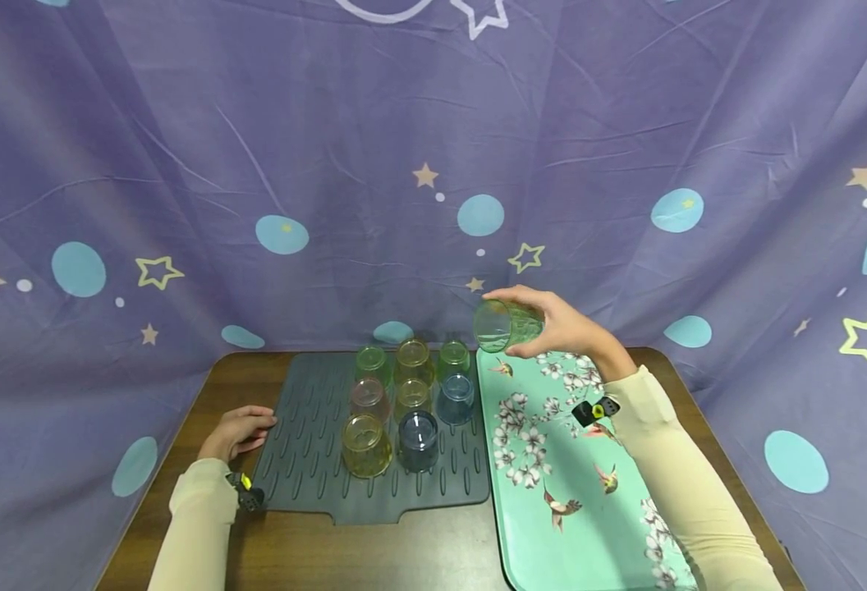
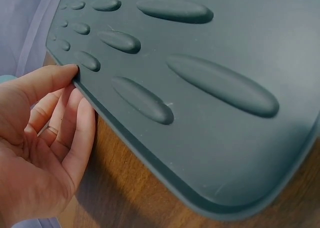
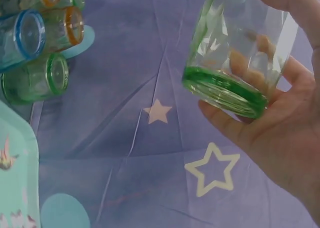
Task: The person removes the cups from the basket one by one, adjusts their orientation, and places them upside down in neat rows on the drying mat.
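My right hand (image 1: 559, 324) holds a clear green drinking glass (image 1: 511, 325) in the air above the back of the tray, fingers and thumb wrapped round its side. The glass is tipped sideways; the right wrist view shows its thick green base (image 3: 225, 93). At the left, my left hand (image 2: 45, 138) pinches the edge of a dark grey drying mat (image 2: 145, 143) between thumb and fingers. Several coloured glasses stand upside down in rows on the mat, among them a dark blue glass (image 1: 419, 441), a yellow glass (image 1: 366, 446), a pink glass (image 1: 369, 399) and a light blue glass (image 1: 456, 399).
A mint-green tray (image 1: 537, 550) with flowers and birds printed on it lies right of the mat, its edge beside the mat's. Both rest on a brown wooden table (image 1: 374, 558). A purple curtain (image 1: 374, 164) with stars hangs close behind and at both sides.
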A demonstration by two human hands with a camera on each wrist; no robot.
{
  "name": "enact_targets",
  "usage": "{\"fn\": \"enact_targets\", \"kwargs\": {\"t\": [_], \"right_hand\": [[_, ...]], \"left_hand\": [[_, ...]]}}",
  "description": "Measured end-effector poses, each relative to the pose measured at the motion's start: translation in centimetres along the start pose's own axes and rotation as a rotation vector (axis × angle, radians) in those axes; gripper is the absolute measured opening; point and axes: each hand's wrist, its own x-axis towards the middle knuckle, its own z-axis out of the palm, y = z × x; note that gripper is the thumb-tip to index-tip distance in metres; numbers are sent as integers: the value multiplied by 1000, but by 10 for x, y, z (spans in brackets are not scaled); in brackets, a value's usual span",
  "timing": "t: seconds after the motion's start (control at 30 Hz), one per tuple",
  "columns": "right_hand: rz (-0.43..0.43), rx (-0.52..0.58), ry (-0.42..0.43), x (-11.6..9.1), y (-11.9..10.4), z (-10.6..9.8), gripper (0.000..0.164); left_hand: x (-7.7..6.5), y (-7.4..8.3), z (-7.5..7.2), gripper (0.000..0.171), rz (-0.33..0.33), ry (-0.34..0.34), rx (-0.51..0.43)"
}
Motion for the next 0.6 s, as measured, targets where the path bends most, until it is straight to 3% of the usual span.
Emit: {"fn": "enact_targets", "kwargs": {"t": [0.23, 0.6], "right_hand": [[33, -142, -91, 4, -8, 5, 81], [-4, -341, -140, 12, -24, 21, 71]], "left_hand": [[1, -1, 0, 6, 0, -1, 8], [0, 3, -1, 13, -1, -13, 33]]}}
